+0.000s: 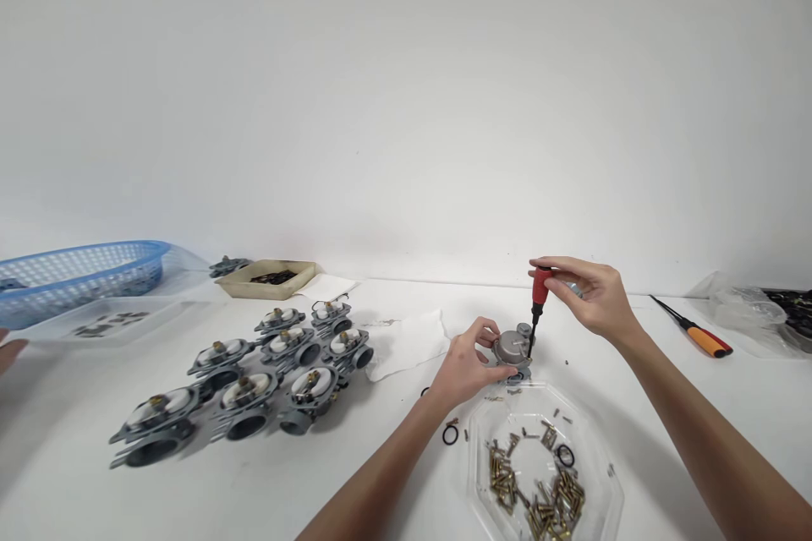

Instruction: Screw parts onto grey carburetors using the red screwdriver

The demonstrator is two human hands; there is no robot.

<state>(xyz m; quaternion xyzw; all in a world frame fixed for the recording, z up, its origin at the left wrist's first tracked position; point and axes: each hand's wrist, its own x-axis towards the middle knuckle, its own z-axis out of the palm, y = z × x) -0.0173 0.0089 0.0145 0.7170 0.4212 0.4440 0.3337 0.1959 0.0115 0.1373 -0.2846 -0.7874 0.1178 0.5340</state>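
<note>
My right hand [587, 296] is closed around the red handle of a screwdriver [540, 287], held nearly upright. Its dark shaft points down, and the tip meets the right edge of a grey metal carburetor [511, 347]. Whether the tip sits in a screw head is too small to tell. My left hand [473, 362] grips that carburetor from the left, thumb in front and fingers behind. Just in front of it stands a clear octagonal tray [473, 473] with many brass screws [558, 507] and a black O-ring [564, 456] in it.
Several carburetors [247, 393] with white floats stand at left. Behind them are a beige tray [238, 283], a blue basket [145, 258] and a shallow clear tray [57, 338]. Another person's hand [9, 348] shows at the left edge. Orange-handled screwdriver [704, 341] and plastic bags [736, 317] lie right.
</note>
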